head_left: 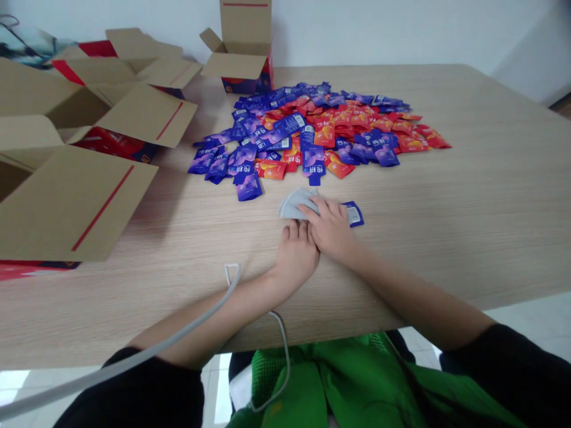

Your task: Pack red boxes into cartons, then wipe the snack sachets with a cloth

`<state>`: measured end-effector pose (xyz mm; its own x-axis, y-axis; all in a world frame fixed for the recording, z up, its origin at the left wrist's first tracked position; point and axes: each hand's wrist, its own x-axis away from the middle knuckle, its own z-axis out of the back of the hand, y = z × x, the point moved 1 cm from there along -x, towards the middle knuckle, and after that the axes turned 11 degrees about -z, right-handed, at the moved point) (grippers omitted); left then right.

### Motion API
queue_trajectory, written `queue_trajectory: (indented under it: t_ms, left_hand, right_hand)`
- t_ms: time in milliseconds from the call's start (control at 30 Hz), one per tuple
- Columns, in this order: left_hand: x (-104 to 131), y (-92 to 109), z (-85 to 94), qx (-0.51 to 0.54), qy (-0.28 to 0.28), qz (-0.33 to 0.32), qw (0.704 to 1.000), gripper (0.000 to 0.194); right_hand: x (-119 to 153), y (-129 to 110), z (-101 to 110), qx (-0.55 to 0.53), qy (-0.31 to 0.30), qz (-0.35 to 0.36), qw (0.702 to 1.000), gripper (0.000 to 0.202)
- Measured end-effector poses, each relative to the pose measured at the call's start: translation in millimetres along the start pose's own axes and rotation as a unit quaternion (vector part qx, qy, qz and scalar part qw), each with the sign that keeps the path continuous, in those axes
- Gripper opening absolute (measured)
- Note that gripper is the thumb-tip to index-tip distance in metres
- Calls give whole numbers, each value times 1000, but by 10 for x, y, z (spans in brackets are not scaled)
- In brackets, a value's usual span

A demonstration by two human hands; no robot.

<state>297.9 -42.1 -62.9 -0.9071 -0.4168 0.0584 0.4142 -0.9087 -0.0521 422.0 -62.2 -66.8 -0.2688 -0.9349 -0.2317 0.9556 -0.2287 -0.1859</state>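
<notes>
On the wooden table, both hands meet near the middle, in front of a pile of packets. My right hand (332, 230) lies over a pale grey-white folded piece (294, 205) with its fingers on it. A blue packet (355, 214) with a white label sticks out beyond that hand's far side. My left hand (297, 252) touches the right one, its fingers curled at the near edge of the grey-white piece; what they hold, if anything, is hidden. Blue packets (314, 157) and red-orange packets (325, 132) are heaped beyond the hands.
Open cardboard boxes (147, 116) stand at the left, flaps spread over the table (446, 220). Another open box (247, 65) is at the back, by the wall. A white cable (178, 336) crosses above my left forearm.
</notes>
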Motion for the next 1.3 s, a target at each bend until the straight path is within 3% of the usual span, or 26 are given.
queue_trajectory:
  t_ms: [133, 367, 567, 667, 767, 867, 933, 1100, 1300]
  left_hand:
    - [0, 7, 6, -6, 1, 1, 1000, 52]
    - [10, 15, 0, -10, -1, -2, 1000, 53]
    - [9, 13, -7, -10, -9, 2, 1000, 54]
    - [11, 8, -16, -12, -6, 1, 1000, 54]
    - [12, 1, -18, -14, -5, -1, 1000, 54]
    - [6, -4, -4, -9, -4, -3, 1000, 53]
    - [0, -4, 10, -1, -7, -3, 1000, 51]
    - [-1, 2, 12, -2, -10, 5, 1000, 52]
    - [9, 6, -7, -3, -9, 1, 1000, 54]
  right_hand:
    - [50, 189, -53, 44, -2, -28, 999, 51]
    - [115, 808, 51, 101, 1, -168, 981, 55]
    - [-72, 1153, 178, 68, -55, -140, 986, 54]
    - [-212, 1004, 298, -6, -30, -120, 992, 56]
    - [-221, 597, 348, -44, 25, -63, 997, 58]
    - [-106, 192, 239, -25, 18, -13, 999, 54]
    - [-17, 54, 123, 6, -7, 7, 1000, 50]
    - [68, 169, 13, 64, -22, 5, 998, 50]
    - [90, 582, 56, 89, -5, -93, 992, 57]
